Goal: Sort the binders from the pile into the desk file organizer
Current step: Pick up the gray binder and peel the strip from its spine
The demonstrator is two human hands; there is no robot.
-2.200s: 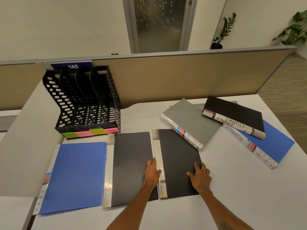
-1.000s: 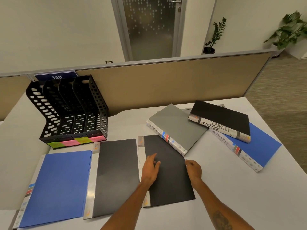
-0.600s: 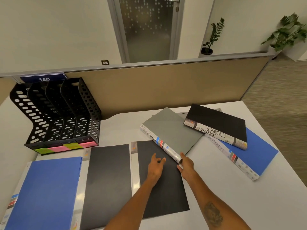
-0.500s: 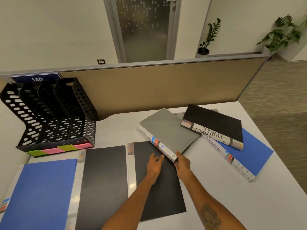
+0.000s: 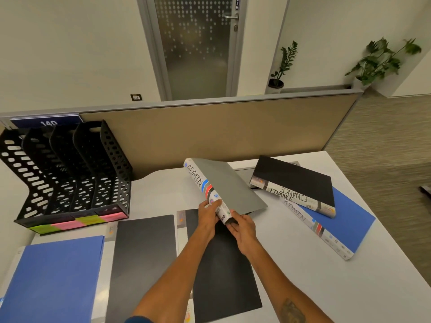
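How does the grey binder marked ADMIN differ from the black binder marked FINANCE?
The grey ADMIN binder is gripped at its near spine end by the left hand and right hand and tilted up; the black FINANCE binder is untouched. The grey ADMIN binder overlaps a flat black folder; the black FINANCE binder rests on a blue ADMIN binder. Both have white spines with handwritten labels.

Desk layout, head view.
File organizer far left; flat folders near it; lettered binders stacked far right, before partition.
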